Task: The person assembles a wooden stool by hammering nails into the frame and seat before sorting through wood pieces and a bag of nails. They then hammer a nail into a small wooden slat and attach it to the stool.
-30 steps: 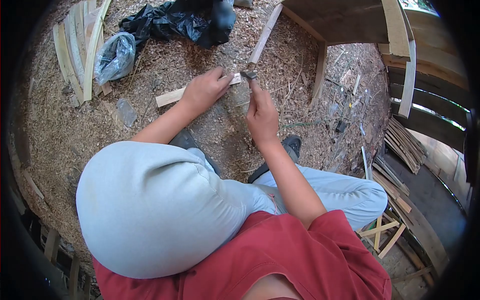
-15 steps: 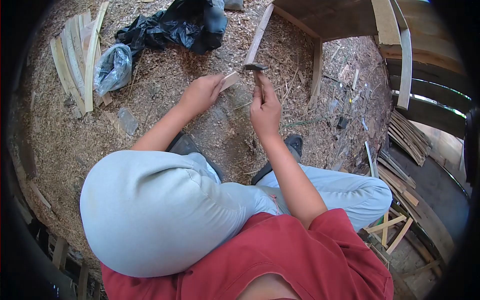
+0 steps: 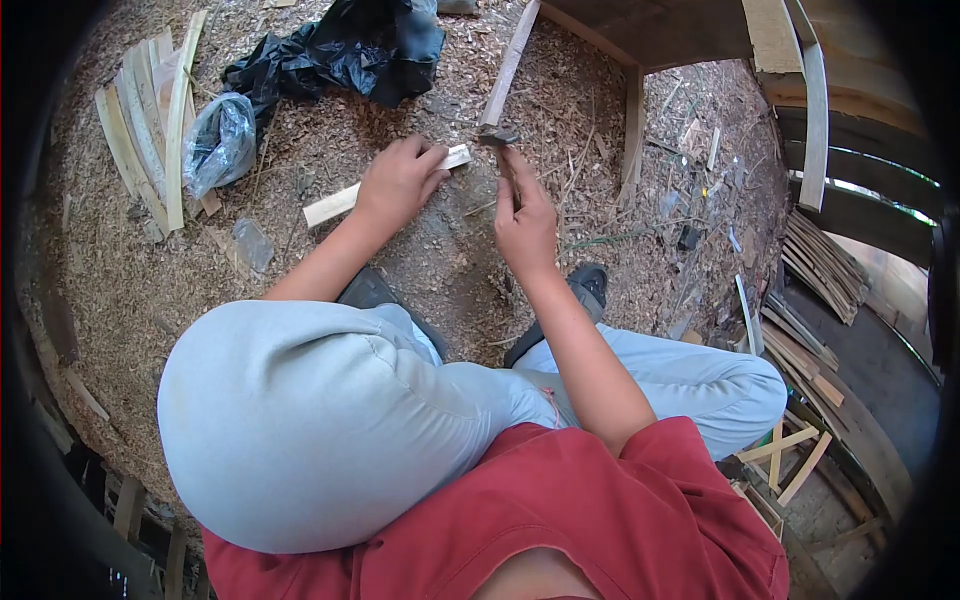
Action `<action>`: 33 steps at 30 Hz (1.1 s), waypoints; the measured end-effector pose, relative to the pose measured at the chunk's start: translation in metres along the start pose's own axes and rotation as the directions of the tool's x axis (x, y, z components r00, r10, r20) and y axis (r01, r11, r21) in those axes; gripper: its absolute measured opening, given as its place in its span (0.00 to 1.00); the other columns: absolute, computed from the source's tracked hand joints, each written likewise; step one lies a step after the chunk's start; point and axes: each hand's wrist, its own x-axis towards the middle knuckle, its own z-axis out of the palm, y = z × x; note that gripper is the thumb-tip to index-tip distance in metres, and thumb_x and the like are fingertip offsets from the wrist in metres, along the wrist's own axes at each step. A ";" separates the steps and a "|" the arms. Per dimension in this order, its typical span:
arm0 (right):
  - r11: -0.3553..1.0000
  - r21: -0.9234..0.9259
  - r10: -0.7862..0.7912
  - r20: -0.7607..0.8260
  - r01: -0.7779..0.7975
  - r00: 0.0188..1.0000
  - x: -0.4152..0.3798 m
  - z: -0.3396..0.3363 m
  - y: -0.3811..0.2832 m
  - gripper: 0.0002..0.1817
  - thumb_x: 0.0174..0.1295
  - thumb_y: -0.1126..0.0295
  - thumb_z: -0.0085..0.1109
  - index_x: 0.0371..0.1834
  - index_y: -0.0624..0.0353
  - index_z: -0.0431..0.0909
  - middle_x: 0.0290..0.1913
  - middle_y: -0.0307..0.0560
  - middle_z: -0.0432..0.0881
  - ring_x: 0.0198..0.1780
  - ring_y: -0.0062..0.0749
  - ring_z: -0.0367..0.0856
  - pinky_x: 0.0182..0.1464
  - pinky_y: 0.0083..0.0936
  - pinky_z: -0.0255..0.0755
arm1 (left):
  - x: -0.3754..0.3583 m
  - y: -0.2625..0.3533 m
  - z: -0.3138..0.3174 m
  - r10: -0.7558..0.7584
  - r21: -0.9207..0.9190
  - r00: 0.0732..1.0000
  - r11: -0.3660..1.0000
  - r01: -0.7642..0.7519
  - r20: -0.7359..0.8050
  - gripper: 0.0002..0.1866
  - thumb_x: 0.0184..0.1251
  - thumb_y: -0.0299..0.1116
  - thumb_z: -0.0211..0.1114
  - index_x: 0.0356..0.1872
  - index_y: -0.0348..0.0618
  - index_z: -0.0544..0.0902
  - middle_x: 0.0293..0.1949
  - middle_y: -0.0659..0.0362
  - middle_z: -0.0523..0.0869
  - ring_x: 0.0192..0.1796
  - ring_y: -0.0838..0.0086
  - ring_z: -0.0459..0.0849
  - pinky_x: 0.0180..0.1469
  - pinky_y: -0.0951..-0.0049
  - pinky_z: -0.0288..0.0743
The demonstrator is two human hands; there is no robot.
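1. Wooden strip (image 3: 335,204) is lying flat on the sawdust-covered ground (image 3: 120,290), at about 11 o'clock from the person's knees, running from lower left to upper right.
2. The left hand (image 3: 398,182) is pressing down on the strip's right half, fingers (image 3: 425,162) spread narrowly over it and holding it in place.
3. The right hand (image 3: 524,222) is gripping a small hammer (image 3: 500,141) by its handle, fingers closed around it; the dark head is sitting just beside the strip's right end.
4. At 12 o'clock a black plastic bag (image 3: 340,50) is lying crumpled.
5. At 10 o'clock a clear plastic bag (image 3: 218,142) is resting against a bundle of curved wooden slats (image 3: 140,130).
6. A long wooden batten (image 3: 508,65) is stretching away just above the hammer head.
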 end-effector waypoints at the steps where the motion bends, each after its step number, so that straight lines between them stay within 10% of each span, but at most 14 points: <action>1: 1.000 0.000 0.002 0.000 -0.002 1.000 -0.001 0.000 0.000 0.26 0.79 0.74 0.57 0.78 0.45 0.78 0.60 0.58 0.89 0.55 0.60 0.91 0.53 0.45 0.84 | -0.002 -0.001 0.005 -0.021 0.020 1.000 1.000 0.022 -0.016 0.17 0.71 0.36 0.76 0.58 0.49 0.89 0.46 0.53 0.86 0.50 0.54 0.88 0.51 0.53 0.84; 9: 0.983 -0.157 -0.069 0.139 0.091 0.988 -0.010 0.001 0.007 0.29 0.76 0.73 0.60 0.79 0.39 0.77 0.44 0.52 0.84 0.44 0.57 0.88 0.44 0.52 0.83 | -0.003 0.001 0.009 0.002 0.033 0.999 0.999 0.000 -0.055 0.16 0.67 0.35 0.78 0.54 0.48 0.88 0.42 0.54 0.83 0.47 0.55 0.87 0.47 0.54 0.84; 33: 0.948 -0.308 -0.023 0.182 0.080 0.983 -0.006 0.000 -0.010 0.29 0.76 0.80 0.60 0.79 0.46 0.78 0.41 0.53 0.81 0.39 0.53 0.84 0.42 0.48 0.78 | 0.000 -0.002 0.006 -0.005 -0.018 0.997 1.000 0.003 -0.071 0.16 0.70 0.34 0.77 0.56 0.44 0.91 0.40 0.52 0.83 0.45 0.53 0.87 0.46 0.52 0.82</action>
